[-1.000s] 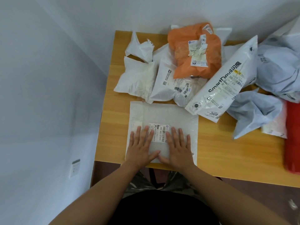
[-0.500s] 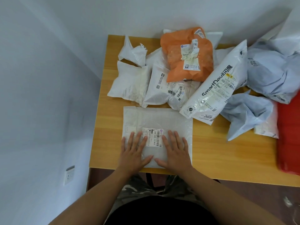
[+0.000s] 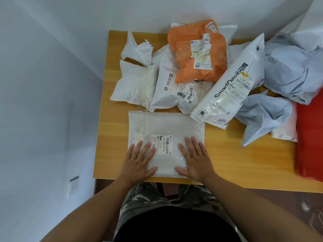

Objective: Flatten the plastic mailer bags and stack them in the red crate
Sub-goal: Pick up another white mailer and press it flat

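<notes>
Step in hand: flattening one white padded bag (image 3: 166, 130) on the near edge of the counter (image 3: 244, 165).

Left hand (image 3: 138, 163) and right hand (image 3: 194, 161) both lie palm down on the bag's near half, fingers (image 3: 194, 144) straight and slightly spread, nothing pinched. The shipping label (image 3: 161, 144) sits between them.

Bag looks mostly flat; far half is bubbly and may hold air.

To do it well, judged from this: sweep the palms outward and away toward the far edge, so air leaves by the open end, which I cannot tell from here. Keep the pressure even and keep the bag from sliding off the counter edge.

Red crate (image 3: 310, 137) is at the far right, partly out of view, well apart from the bag.

Pile awaiting: orange bag (image 3: 197, 49), big white printed bag (image 3: 232, 84), crumpled pale blue bags (image 3: 262, 116), all unflattened.
</notes>
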Demonstrator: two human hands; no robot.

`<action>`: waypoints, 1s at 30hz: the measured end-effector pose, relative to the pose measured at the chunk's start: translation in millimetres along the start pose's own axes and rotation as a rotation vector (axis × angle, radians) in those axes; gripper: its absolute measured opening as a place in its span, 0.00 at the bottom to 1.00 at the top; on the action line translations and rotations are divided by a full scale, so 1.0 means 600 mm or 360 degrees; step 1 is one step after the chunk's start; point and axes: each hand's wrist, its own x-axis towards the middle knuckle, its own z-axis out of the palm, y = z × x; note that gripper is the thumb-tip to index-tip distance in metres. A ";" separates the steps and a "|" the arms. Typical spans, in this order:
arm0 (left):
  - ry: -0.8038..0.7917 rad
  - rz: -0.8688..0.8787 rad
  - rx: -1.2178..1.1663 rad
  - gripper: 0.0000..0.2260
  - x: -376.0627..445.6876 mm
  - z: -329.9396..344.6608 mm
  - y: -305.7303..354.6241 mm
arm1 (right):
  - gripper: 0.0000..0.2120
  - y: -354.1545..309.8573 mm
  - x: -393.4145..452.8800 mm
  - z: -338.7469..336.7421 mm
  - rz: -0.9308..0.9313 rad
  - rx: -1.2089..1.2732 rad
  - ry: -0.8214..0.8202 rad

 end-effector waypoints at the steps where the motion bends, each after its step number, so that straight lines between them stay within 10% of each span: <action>1: -0.0016 -0.0008 -0.0001 0.33 -0.001 -0.004 0.002 | 0.42 -0.002 0.002 -0.001 0.0003 -0.0009 0.0013; 9: 0.0228 0.0131 -0.0007 0.32 0.095 -0.075 -0.023 | 0.41 0.017 0.096 -0.050 -0.0260 0.0038 0.0151; 30: -0.0116 0.0072 0.0124 0.34 0.145 -0.063 -0.064 | 0.40 0.041 0.152 -0.035 -0.0194 0.0076 -0.0133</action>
